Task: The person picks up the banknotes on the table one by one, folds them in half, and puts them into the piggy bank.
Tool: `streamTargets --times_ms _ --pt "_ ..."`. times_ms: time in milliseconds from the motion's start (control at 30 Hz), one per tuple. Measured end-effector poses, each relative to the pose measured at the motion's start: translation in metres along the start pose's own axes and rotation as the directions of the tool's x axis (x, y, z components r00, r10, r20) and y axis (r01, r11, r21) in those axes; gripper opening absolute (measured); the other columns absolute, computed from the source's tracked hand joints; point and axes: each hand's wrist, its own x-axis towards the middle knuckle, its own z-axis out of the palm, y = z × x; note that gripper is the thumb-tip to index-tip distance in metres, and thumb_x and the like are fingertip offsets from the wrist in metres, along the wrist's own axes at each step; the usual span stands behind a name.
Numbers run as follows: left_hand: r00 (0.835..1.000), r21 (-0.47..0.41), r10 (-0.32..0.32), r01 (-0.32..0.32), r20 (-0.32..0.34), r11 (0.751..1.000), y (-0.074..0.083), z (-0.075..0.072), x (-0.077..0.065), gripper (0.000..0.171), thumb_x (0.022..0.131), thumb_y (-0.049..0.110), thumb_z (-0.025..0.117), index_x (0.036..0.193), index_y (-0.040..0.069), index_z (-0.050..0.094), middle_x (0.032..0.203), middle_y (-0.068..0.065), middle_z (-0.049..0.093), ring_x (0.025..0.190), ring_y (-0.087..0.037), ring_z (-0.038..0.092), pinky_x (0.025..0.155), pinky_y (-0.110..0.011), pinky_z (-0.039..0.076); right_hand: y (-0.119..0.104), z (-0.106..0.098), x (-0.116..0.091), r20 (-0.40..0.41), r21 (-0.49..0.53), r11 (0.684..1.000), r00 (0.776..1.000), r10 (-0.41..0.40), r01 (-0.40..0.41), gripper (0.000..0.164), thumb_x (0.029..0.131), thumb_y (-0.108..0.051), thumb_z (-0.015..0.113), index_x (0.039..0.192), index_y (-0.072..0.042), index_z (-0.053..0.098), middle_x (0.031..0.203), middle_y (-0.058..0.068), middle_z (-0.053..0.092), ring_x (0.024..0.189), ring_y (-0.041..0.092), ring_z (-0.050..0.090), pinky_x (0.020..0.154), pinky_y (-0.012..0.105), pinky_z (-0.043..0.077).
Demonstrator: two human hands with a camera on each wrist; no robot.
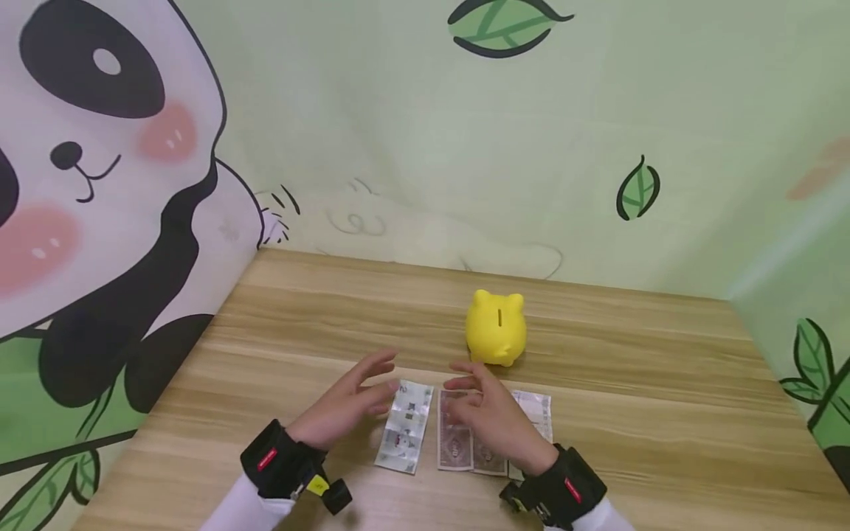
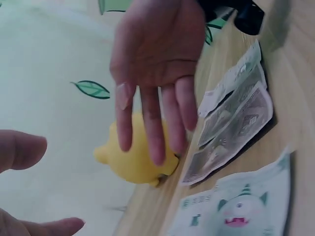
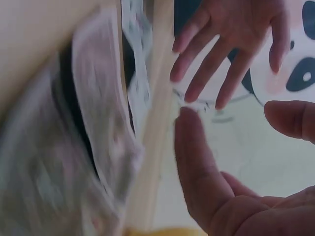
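Note:
My left hand (image 1: 347, 404) hovers with spread fingers, its fingertips at the left edge of a pale green play banknote (image 1: 405, 428). A cartoon face on this note (image 2: 241, 211) shows in the left wrist view. Over a row of overlapping notes, my right hand (image 1: 494, 414) is held with loosely bent fingers and nothing between them. Two notes in that row are purple-brown (image 1: 454, 451); a paler note (image 1: 539, 413) lies at its right end, partly hidden by the hand. Behind the notes stands a yellow piggy bank (image 1: 494, 332), coin slot on top.
The wood-grain table (image 1: 664, 413) meets a pale green wall (image 1: 398, 133) at the back. A large panda (image 1: 119, 162) and leaves are painted on the walls. Black straps with small cameras (image 1: 336, 495) sit on both wrists.

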Motion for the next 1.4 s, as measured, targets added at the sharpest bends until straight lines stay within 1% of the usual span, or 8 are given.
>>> streamTargets --times_ms 233,400,533,633,900,1033,1133,1400 --pt "0.997 -0.177 -0.078 0.08 0.02 0.981 -0.013 -0.009 -0.015 0.072 0.107 0.03 0.052 0.164 0.004 0.017 0.167 -0.035 0.015 0.149 -0.054 0.032 0.12 -0.059 0.037 0.0 0.018 -0.011 0.114 0.102 0.988 0.988 0.1 -0.112 0.071 0.097 -0.022 0.067 0.157 -0.001 0.035 0.157 0.031 0.041 0.124 0.036 0.065 0.103 0.044 0.057" --pt "0.992 -0.282 -0.108 0.122 0.065 0.952 -0.017 -0.013 -0.019 0.073 0.108 0.034 0.047 0.164 0.003 0.012 0.167 -0.035 0.009 0.148 -0.054 0.035 0.123 -0.059 0.032 -0.001 0.025 -0.015 0.148 0.188 0.968 0.979 0.141 -0.168 0.076 0.096 -0.02 0.066 0.159 0.002 0.03 0.16 0.035 0.033 0.127 0.037 0.062 0.106 0.046 0.055" --pt "0.99 -0.322 -0.115 0.135 0.079 0.937 -0.018 -0.012 -0.02 0.074 0.108 0.036 0.048 0.164 0.003 0.012 0.167 -0.036 0.007 0.146 -0.055 0.037 0.123 -0.06 0.032 0.002 0.027 -0.016 0.16 0.256 0.946 0.974 0.161 -0.199 0.076 0.096 -0.016 0.065 0.159 0.004 0.027 0.16 0.038 0.03 0.132 0.041 0.058 0.104 0.046 0.056" --pt "0.989 -0.35 -0.125 0.143 0.075 0.926 -0.019 -0.01 -0.02 0.075 0.108 0.035 0.048 0.163 -0.002 0.014 0.168 -0.035 0.008 0.146 -0.056 0.036 0.122 -0.06 0.033 0.005 0.028 -0.016 0.158 0.281 0.941 0.977 0.146 -0.186 0.077 0.095 -0.014 0.065 0.158 0.006 0.026 0.16 0.04 0.028 0.134 0.042 0.056 0.103 0.046 0.057" --pt "0.99 -0.383 -0.128 0.14 0.057 0.913 -0.022 -0.001 -0.019 0.074 0.109 0.033 0.045 0.158 -0.014 0.015 0.165 -0.04 0.013 0.15 -0.054 0.03 0.123 -0.056 0.035 0.008 0.027 -0.015 0.15 0.31 0.932 0.978 0.146 -0.187 0.076 0.095 -0.013 0.064 0.159 0.004 0.026 0.159 0.038 0.031 0.124 0.034 0.062 0.101 0.045 0.058" --pt "0.992 -0.369 -0.109 0.126 0.066 0.921 -0.023 0.0 -0.016 0.072 0.109 0.034 0.045 0.155 -0.015 0.022 0.162 -0.039 0.023 0.147 -0.049 0.039 0.122 -0.052 0.037 0.006 0.021 -0.015 0.141 0.317 0.932 0.981 0.135 -0.174 0.073 0.098 -0.014 0.062 0.16 0.002 0.026 0.16 0.036 0.031 0.119 0.031 0.065 0.1 0.043 0.058" --pt "0.993 -0.363 -0.091 0.114 0.08 0.925 -0.021 -0.001 -0.014 0.07 0.108 0.036 0.046 0.154 -0.015 0.029 0.161 -0.037 0.031 0.141 -0.04 0.049 0.121 -0.048 0.041 0.002 0.015 -0.014 0.128 0.334 0.931 0.986 0.108 -0.146 0.07 0.101 -0.016 0.06 0.159 0.003 0.026 0.16 0.036 0.033 0.117 0.027 0.066 0.101 0.04 0.058" --pt "0.991 -0.382 -0.033 0.081 0.131 0.921 -0.005 0.003 -0.002 0.062 0.109 0.032 0.046 0.151 -0.012 0.039 0.16 -0.029 0.038 0.137 -0.027 0.055 0.118 -0.039 0.045 -0.007 -0.009 -0.012 0.072 0.356 0.933 0.997 0.031 -0.055 0.069 0.102 -0.014 0.056 0.159 0.004 0.022 0.157 0.034 0.04 0.12 0.023 0.065 0.105 0.041 0.055"
